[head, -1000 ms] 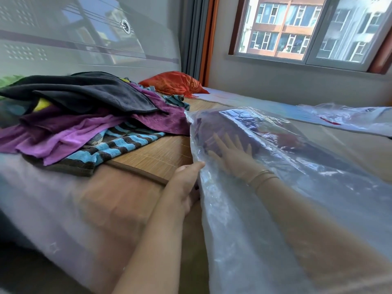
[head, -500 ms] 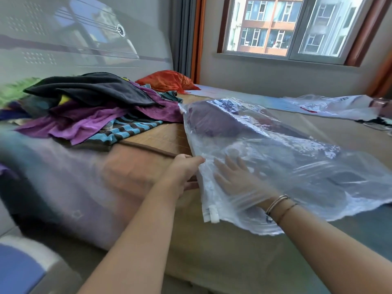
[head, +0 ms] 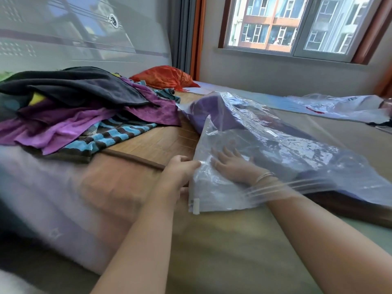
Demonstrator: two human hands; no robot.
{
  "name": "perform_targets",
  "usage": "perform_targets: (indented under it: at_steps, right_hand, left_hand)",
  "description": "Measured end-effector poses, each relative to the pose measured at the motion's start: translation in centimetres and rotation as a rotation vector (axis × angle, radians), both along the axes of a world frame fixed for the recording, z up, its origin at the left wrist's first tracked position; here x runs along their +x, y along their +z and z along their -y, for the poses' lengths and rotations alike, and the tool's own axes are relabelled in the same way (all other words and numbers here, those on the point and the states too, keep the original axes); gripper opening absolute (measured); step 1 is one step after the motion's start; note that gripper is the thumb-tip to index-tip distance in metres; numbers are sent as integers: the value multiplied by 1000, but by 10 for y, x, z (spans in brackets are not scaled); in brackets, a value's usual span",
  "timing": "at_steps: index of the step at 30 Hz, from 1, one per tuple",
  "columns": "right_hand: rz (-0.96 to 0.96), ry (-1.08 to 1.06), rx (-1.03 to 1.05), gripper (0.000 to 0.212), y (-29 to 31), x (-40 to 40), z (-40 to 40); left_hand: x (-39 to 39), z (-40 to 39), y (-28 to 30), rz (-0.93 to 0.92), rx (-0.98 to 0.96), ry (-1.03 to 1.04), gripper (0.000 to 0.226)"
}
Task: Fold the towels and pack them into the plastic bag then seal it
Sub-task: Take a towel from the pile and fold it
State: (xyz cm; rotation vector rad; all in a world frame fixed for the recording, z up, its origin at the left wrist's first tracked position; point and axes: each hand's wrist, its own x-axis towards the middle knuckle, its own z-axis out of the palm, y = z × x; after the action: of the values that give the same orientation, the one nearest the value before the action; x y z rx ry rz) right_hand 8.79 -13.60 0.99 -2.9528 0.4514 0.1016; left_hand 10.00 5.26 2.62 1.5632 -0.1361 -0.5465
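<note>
The plastic bag point(head: 282, 158) is laid across the bed point(head: 222, 247), its mouth turned toward the near edge and its long axis run away from the person toward the far side under the window. A folded purple towel point(head: 214, 115) is seen through the film at the closed far end; whether more than one towel is packed there cannot be told through the glare.

The right hand point(head: 231, 164) is placed inside the bag, wrist at the mouth, fingers spread flat and straight with nothing gripped. The left hand point(head: 180, 172) is kept outside, at the bag's left edge, where the film is pinched between thumb and curled fingers. Just below it, at the near left corner of the bag, a white zip slider point(head: 195, 205) is clipped on the seal strip. That corner is judged to be what the coming move turns on: the left hand is the nearer to it, and the seal line runs rightward from it along the mouth, across the right wrist, so the right arm would need to be drawn out before any closing.

Counted: one bag in use, a second plastic bag point(head: 339, 105) lying flat toward the far right edge of the bed, one slider, and one loose pile of unfolded towels point(head: 80, 115) at the left side of the bed, in which a dark, a purple and a blue-striped piece at least are made out. An orange cushion point(head: 165, 76) is set beyond the pile.
</note>
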Motion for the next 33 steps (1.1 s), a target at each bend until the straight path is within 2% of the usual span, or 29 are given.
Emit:
perform_targets:
  at_steps: [2, 3, 5, 6, 7, 8, 9, 11, 12, 14, 16, 20, 23, 27, 33]
  right_hand:
    - [-28, -15, -3, 66, -1, -2, 0]
    - [-28, -6, 0, 79, -1, -7, -1]
    - [-24, 18, -20, 126, 0, -23, 2]
    - [-24, 61, -43, 143, -2, -35, 5]
    - [-11, 129, -88, 147, 0, -52, 3]
    - [6, 216, -180, 135, 6, -71, -5]
    - [6, 269, -287, 114, 14, -91, -14]
    - [-49, 226, -407, 64, 19, -131, -30]
    - [-78, 192, -431, 53, 19, -147, -33]
    - [-24, 38, -292, 51, 23, -176, -40]
    - [156, -4, -256, 43, 26, -202, -51]
    - [423, -9, -429, 26, 29, -223, -68]
    - [539, -23, -505, 27, 44, -216, -87]
    - [625, -10, -439, 39, 60, -171, -114]
    - [614, 67, -157, 30, 57, -44, -152]
  left_hand:
    - [-2, -2, 0, 32, 20, -18, 30]
    - [-5, -2, 0, 39, 21, -23, 29]
    - [-12, -4, 1, 40, 1, -37, 27]
    - [-17, -6, 1, 45, -4, -46, 27]
    - [-22, -7, 2, 57, -1, -54, 28]
    - [-28, -9, 3, 71, 3, -60, 29]
    - [-34, -10, 4, 89, 12, -59, 30]
    - [-45, -14, 5, 132, 40, -45, 32]
    - [-50, -16, 6, 158, 54, -41, 30]
    - [-61, -20, 8, 222, 77, -39, 25]
    - [-67, -26, 10, 307, 118, -26, 27]
    - [-62, -40, 15, 418, 199, 45, 30]
    - [-47, -55, 15, 438, 182, 114, 22]
    - [-18, -79, 16, 410, 138, 197, 13]
    - [29, -119, 14, 405, 18, 373, 13]
